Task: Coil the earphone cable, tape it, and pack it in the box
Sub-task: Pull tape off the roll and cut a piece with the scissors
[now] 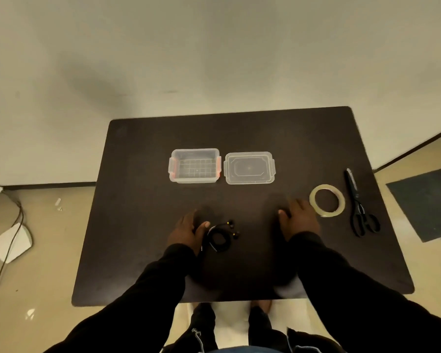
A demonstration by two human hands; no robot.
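Observation:
A black earphone cable (220, 239) lies in a small coil on the dark table (143, 200), with its earbuds sticking out to the right. My left hand (187, 231) rests just left of the coil, thumb touching its edge; whether it grips the cable I cannot tell. My right hand (299, 219) lies flat on the table, fingers spread, holding nothing, just left of a roll of clear tape (327, 200). A clear plastic box (194, 166) with orange latches stands open at the back, its lid (249, 168) beside it on the right.
Black scissors (359, 207) lie to the right of the tape roll near the table's right edge. On the floor to the left are a white object (12, 242) and a dark cable. A dark mat (428, 200) lies on the floor at right.

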